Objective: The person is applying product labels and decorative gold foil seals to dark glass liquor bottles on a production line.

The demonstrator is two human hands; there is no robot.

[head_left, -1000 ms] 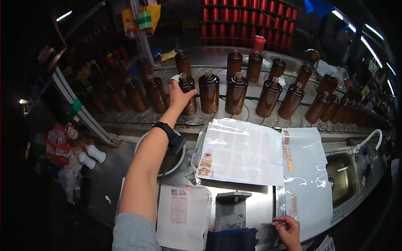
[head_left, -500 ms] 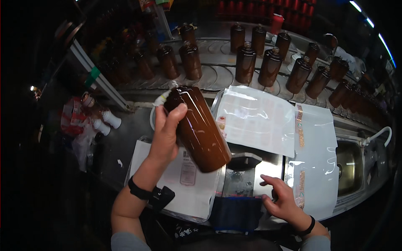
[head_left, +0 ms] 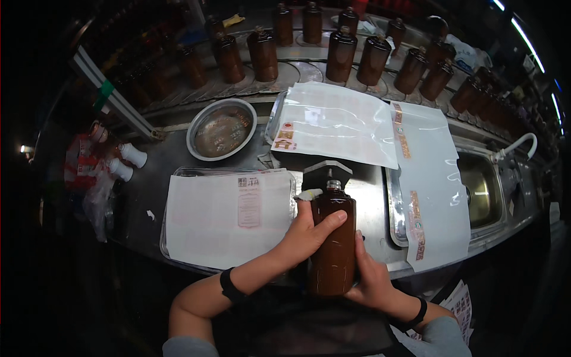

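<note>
A brown bottle [head_left: 333, 244] lies lengthwise in front of me, its neck pointing away toward a dark block [head_left: 326, 172] on the steel counter [head_left: 148, 190]. My left hand [head_left: 306, 235] is wrapped over the bottle's upper left side, with a taped fingertip near the neck. My right hand [head_left: 372, 279] cups the bottle's lower right side from beneath. Both hands grip the same bottle.
A white label sheet [head_left: 229, 214] lies in a tray to the left. Clear printed bags [head_left: 336, 122] are stacked behind and to the right [head_left: 434, 190]. A round steel bowl [head_left: 221, 128], rows of brown bottles [head_left: 342, 53] on a conveyor, and a sink [head_left: 482, 190] surround the spot.
My left hand took a bottle from the conveyor row, carried it back tilted, and brought it down in front of me. My right hand came off the counter and now holds it too.
</note>
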